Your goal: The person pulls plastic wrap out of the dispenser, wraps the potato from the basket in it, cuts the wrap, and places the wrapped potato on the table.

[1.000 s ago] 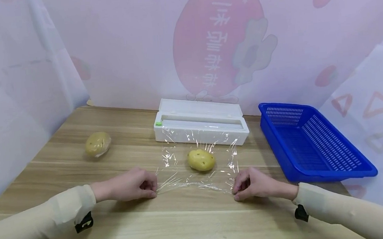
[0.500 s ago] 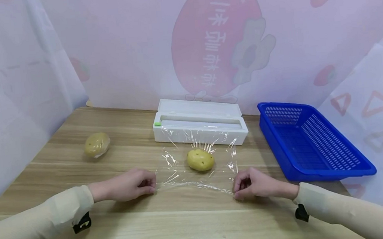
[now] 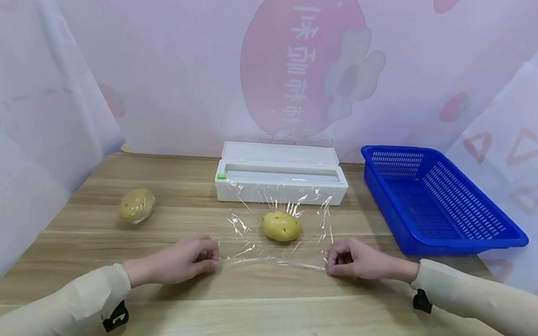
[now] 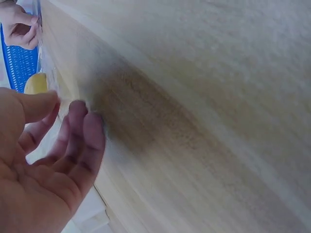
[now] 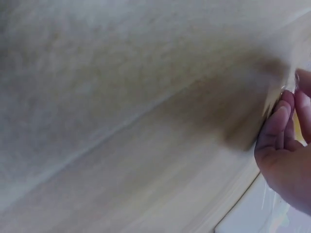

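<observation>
the left hand (image 3: 179, 260) pinches the near left corner of a thin, clear sheet of plastic film (image 3: 256, 250) between thumb and forefinger, its other fingers loosely bent. the right hand (image 3: 359, 258) pinches the near right corner in the same narrow grip, fingers curled in.

the film is glossy and creased, catching light in short white streaks, its near edge a fine gathered line between the hands. a smooth yellow oval potato (image 3: 281, 226), dotted with small dark eyes, sits within the sheet's area, between the hands and a little beyond them; whether the film passes over or under it i cannot tell. sharp pleats fan from its far side towards a long white rectangular box (image 3: 280, 194) with its flat lid tipped back, a pale roll (image 3: 281, 177) inside and a small bright green tab (image 3: 221, 176) at the left end of its front edge.

well to the left, a second yellow potato (image 3: 135, 205) lies under shiny, crinkled film. to the right stands a deep blue plastic basket (image 3: 391, 214), rectangular, its walls pierced with slots. all rest on a wood-grained tabletop (image 3: 281, 320) with brown and pale streaks.
</observation>
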### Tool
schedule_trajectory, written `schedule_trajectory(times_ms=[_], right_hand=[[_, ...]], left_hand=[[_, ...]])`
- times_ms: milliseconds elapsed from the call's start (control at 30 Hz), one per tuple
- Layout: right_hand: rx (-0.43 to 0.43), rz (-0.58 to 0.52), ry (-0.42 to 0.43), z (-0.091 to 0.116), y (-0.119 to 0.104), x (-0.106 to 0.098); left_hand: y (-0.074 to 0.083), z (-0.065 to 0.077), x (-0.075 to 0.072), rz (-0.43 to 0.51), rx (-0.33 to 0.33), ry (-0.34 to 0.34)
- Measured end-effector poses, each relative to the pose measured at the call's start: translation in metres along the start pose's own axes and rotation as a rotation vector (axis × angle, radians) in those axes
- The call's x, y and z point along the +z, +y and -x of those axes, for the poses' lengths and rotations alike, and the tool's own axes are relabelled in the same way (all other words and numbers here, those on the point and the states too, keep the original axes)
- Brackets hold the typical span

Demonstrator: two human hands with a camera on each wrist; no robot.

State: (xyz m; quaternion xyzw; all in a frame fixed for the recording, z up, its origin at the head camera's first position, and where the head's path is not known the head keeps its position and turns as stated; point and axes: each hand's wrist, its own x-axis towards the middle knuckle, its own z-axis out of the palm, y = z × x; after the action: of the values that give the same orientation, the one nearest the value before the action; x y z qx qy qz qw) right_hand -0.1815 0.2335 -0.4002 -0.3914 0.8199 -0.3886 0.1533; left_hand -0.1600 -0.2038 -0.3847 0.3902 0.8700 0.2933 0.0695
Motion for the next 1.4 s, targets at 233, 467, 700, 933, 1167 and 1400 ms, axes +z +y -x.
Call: schedule_trajectory(times_ms=[233, 467, 700, 933, 1167, 1400], right_hand=[[0.141, 0.027, 0.083, 0.006, -0.014, -0.004], [0.120, 0.056, 0.098, 0.011, -0.003, -0.019], [0.142, 0.073, 0.218, 0.004, -0.009, -0.030], [0.197, 0.048, 0.480, -0.020, -0.010, -0.037], [0.279, 0.039, 0.528, -0.036, 0.006, -0.034], [0.342, 0.059, 0.512, -0.044, 0.013, -0.029]], left_hand=[[0.001, -0.004, -0.004, -0.016, -0.005, 0.078], [0.001, -0.009, -0.013, -0.114, 0.119, 0.106], [-0.001, -0.013, -0.020, -0.187, 0.112, 0.205], [-0.004, -0.038, -0.027, -0.240, 0.033, 0.316], [-0.022, -0.060, -0.025, -0.252, -0.106, 0.233], [-0.031, -0.077, -0.023, -0.230, -0.172, 0.140]])
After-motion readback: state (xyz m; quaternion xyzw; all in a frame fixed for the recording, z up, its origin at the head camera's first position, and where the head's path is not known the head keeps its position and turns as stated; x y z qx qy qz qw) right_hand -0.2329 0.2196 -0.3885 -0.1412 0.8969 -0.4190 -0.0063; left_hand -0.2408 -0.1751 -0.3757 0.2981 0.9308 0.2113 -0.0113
